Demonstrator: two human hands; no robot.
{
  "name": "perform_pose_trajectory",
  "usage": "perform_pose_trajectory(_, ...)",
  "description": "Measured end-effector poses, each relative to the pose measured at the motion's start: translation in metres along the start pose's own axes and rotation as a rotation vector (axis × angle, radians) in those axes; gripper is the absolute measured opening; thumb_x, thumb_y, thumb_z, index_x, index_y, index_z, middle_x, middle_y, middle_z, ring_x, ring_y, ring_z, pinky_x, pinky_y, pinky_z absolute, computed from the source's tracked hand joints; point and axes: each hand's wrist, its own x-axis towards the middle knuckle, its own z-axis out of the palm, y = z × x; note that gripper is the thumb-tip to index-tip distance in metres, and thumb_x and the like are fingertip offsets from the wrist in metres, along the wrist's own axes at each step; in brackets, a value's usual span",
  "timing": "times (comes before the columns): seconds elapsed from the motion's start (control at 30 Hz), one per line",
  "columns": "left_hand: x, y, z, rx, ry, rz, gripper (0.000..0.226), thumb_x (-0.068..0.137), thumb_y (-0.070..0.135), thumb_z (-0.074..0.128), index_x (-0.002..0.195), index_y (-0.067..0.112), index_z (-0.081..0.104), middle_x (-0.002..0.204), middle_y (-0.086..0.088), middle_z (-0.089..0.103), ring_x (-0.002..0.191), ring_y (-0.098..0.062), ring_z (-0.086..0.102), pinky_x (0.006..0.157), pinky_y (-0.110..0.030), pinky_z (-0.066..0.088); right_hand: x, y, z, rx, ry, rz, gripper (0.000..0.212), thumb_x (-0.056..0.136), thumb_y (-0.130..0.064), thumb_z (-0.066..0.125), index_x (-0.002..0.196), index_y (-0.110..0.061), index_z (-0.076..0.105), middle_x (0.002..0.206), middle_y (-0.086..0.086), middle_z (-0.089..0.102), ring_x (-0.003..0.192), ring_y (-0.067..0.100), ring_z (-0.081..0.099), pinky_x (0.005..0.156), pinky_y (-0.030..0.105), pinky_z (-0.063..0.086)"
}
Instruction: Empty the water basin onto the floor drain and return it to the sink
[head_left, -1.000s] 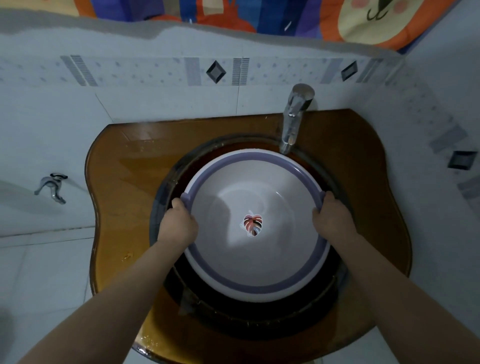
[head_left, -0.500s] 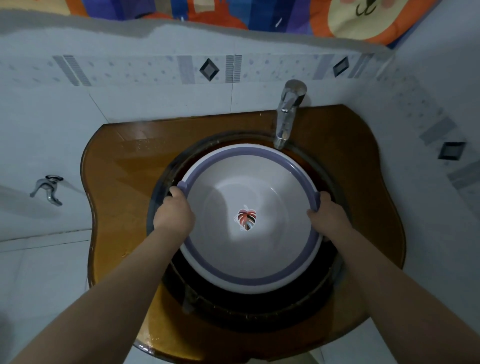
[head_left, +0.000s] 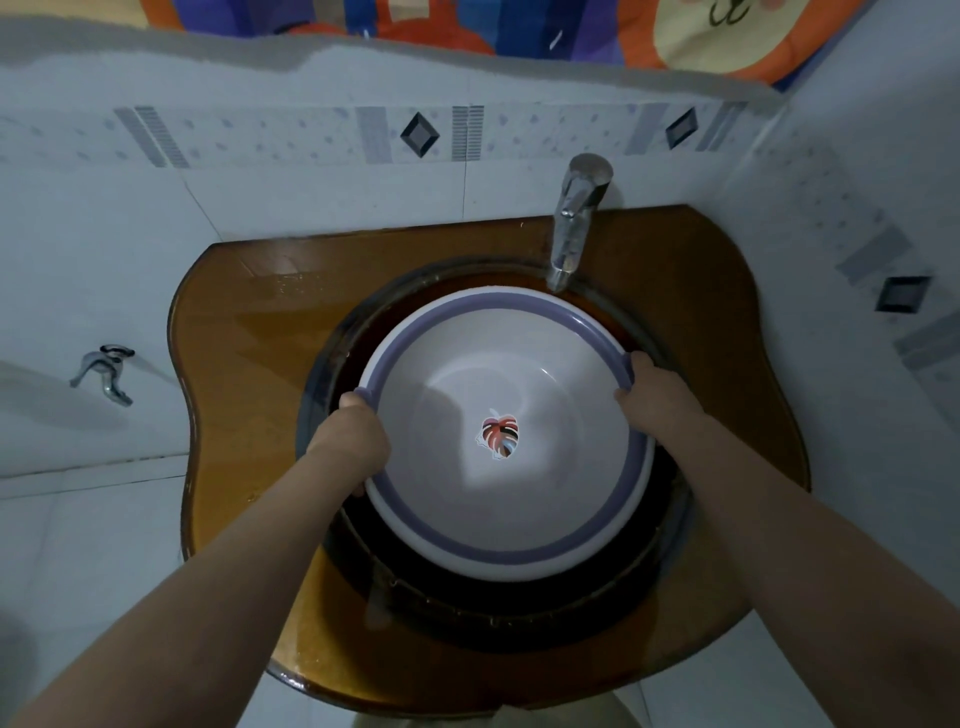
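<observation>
A white water basin (head_left: 519, 519) with a purple rim and a leaf sticker on its bottom sits inside the dark round sink bowl (head_left: 498, 623). My left hand (head_left: 353, 441) grips the basin's left rim and my right hand (head_left: 654, 400) grips its right rim. Fingers of both hands curl under the rim and are partly hidden. No standing water shows in the basin. The floor drain is out of view.
The sink is set in an amber glass counter (head_left: 249, 353). A chrome faucet (head_left: 574, 223) overhangs the basin's far edge. A wall tap (head_left: 106, 371) sticks out at the left. Tiled walls close in behind and on the right, with white floor tiles below left.
The basin has stayed in the sink bowl with both hands on its rim. The view has shifted slightly; the hands have barely moved.
</observation>
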Motion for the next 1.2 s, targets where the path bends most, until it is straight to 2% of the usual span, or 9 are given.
perform_pose_trajectory(0.13,0.000,0.001,-0.005,0.126,-0.144,-0.077,0.059,0.095,0.014,0.042,0.141,0.007,0.006,0.098,-0.019,0.062,0.056,-0.025,0.059,0.046,-0.034,0.052,-0.002,-0.001,0.007,-0.148,0.047,-0.027,0.054,0.096,-0.022,0.036,0.140,-0.008,0.009,0.121,0.019,0.057,0.103,0.032,0.059,0.080,0.037,0.050)
perform_pose_trajectory(0.27,0.000,0.000,0.002,0.271,-0.008,0.017,0.054,0.097,0.018,0.037,0.140,-0.002,0.010,0.112,-0.021,0.061,0.078,-0.029,0.066,0.057,-0.035,0.054,-0.002,0.001,0.012,-0.178,0.050,0.010,0.055,0.096,-0.024,0.037,0.140,-0.007,0.008,0.123,0.018,0.056,0.105,0.030,0.058,0.080,0.035,0.050)
perform_pose_trajectory(0.4,0.000,-0.005,0.005,0.193,0.092,0.053,0.054,0.097,0.019,0.039,0.139,-0.003,0.014,0.110,-0.023,0.061,0.083,-0.032,0.064,0.054,-0.034,0.047,-0.001,-0.002,0.017,-0.168,0.023,0.073,0.060,0.096,-0.024,0.037,0.141,-0.005,0.001,0.126,0.019,0.054,0.107,0.031,0.057,0.080,0.035,0.050)
perform_pose_trajectory(0.63,-0.002,-0.009,0.007,0.293,0.158,0.134,0.058,0.097,0.013,0.039,0.143,-0.001,0.006,0.140,-0.021,0.041,0.104,-0.032,0.059,0.069,-0.035,0.056,-0.004,-0.001,0.024,-0.075,0.026,0.093,0.058,0.095,-0.023,0.040,0.140,-0.009,0.006,0.123,0.019,0.055,0.103,0.032,0.058,0.076,0.036,0.051)
perform_pose_trajectory(0.77,0.001,-0.005,0.005,0.318,0.178,0.082,0.059,0.097,0.016,0.037,0.144,0.000,0.004,0.130,-0.021,0.052,0.094,-0.031,0.064,0.060,-0.033,0.051,-0.006,-0.001,0.023,-0.091,0.043,0.077,0.055,0.095,-0.023,0.039,0.139,-0.010,0.008,0.123,0.018,0.055,0.104,0.032,0.058,0.078,0.036,0.052)
perform_pose_trajectory(0.87,0.002,-0.002,-0.002,0.340,0.161,0.075,0.050,0.097,0.018,0.038,0.140,0.000,0.019,0.116,-0.019,0.061,0.089,-0.030,0.065,0.060,-0.036,0.053,-0.007,-0.003,0.020,-0.058,0.027,0.091,0.054,0.095,-0.024,0.040,0.139,-0.012,0.011,0.122,0.018,0.055,0.102,0.032,0.059,0.076,0.036,0.051)
perform_pose_trajectory(1.03,-0.003,-0.002,-0.016,0.228,0.161,0.134,0.028,0.095,0.028,0.043,0.093,0.003,0.057,0.062,-0.007,0.057,0.051,-0.020,0.053,0.039,-0.025,0.038,-0.014,-0.004,0.009,-0.085,0.021,0.082,0.039,0.097,-0.024,0.032,0.130,-0.003,0.027,0.120,0.019,0.053,0.101,0.031,0.058,0.070,0.033,0.045)
perform_pose_trajectory(1.1,-0.008,-0.005,-0.019,0.189,0.203,0.162,0.032,0.094,0.029,0.044,0.071,0.009,0.054,0.054,-0.005,0.052,0.045,-0.019,0.050,0.036,-0.022,0.033,-0.018,-0.002,0.004,-0.037,0.098,0.078,0.030,0.098,-0.023,0.032,0.120,-0.004,0.037,0.112,0.019,0.057,0.095,0.029,0.058,0.067,0.031,0.041)
perform_pose_trajectory(1.2,-0.010,-0.013,-0.019,0.122,0.308,0.192,0.035,0.094,0.033,0.042,0.064,0.014,0.042,0.054,-0.006,0.050,0.044,-0.020,0.049,0.036,-0.021,0.030,-0.026,0.004,-0.004,0.073,0.269,0.039,0.030,0.097,-0.030,0.033,0.105,-0.005,0.047,0.088,0.013,0.058,0.075,0.020,0.051,0.066,0.031,0.038)
